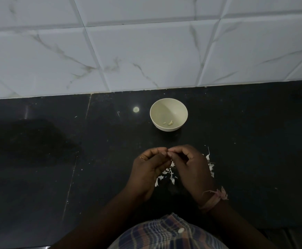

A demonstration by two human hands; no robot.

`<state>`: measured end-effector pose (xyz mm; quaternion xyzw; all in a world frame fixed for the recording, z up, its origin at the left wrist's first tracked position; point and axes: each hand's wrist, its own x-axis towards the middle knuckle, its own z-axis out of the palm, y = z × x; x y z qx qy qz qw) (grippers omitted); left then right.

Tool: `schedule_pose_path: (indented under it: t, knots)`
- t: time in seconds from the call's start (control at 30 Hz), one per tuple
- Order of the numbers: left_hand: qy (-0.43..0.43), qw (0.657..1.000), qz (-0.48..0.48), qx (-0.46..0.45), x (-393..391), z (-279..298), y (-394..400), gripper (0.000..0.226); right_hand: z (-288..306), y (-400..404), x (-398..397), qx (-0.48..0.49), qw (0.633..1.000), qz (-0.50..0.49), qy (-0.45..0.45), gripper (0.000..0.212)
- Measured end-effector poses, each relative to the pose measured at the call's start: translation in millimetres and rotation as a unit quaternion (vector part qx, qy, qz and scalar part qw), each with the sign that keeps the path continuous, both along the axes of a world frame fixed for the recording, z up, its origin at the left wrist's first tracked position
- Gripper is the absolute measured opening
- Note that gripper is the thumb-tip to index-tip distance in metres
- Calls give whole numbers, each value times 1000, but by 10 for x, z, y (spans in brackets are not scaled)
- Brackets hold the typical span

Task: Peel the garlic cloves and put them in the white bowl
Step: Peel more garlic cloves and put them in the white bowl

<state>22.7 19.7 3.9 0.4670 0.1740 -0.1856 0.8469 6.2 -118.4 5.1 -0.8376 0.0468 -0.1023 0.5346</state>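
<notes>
I'm pinching something tiny, likely a garlic clove, though hidden, between left hand (149,167) and right hand (189,166), both curled, at lower centre; peel scraps (166,175) are dropping underneath, white bowl (168,114) waiting above.

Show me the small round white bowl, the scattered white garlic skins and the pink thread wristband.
Small round white bowl (180,106): head view, far inner wall.
Scattered white garlic skins (172,179): head view, scrap between the wrists.
Pink thread wristband (212,200): head view, band across the right wrist.

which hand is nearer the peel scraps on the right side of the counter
The right hand. It sits directly beside those peel scraps, partly covering them. The left hand is farther off, on the other side of the right hand.
</notes>
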Motion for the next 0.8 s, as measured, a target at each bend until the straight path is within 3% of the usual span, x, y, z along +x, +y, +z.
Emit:
schedule_pose_path:
  t: [0.23, 0.47, 0.6, 0.8]
  knots:
    - [98, 994, -3, -46, 193, 42, 21, 12, -21, -20, 125, 40, 997, 14, 65, 15]
    - [74, 997, -10, -20, 478, 121, -35, 10, 78, -43, 480, 109, 988, -21, 108, 12]
    - [81, 995, 31, 39, 729, 85, -98, 14, 43, -132, 940, 4, 994, -80, 79, 9]
    - [85, 987, 87, 107, 969, 126, -264, 33, 14, -202, 1408, -119, 987, -29, 106, 12]
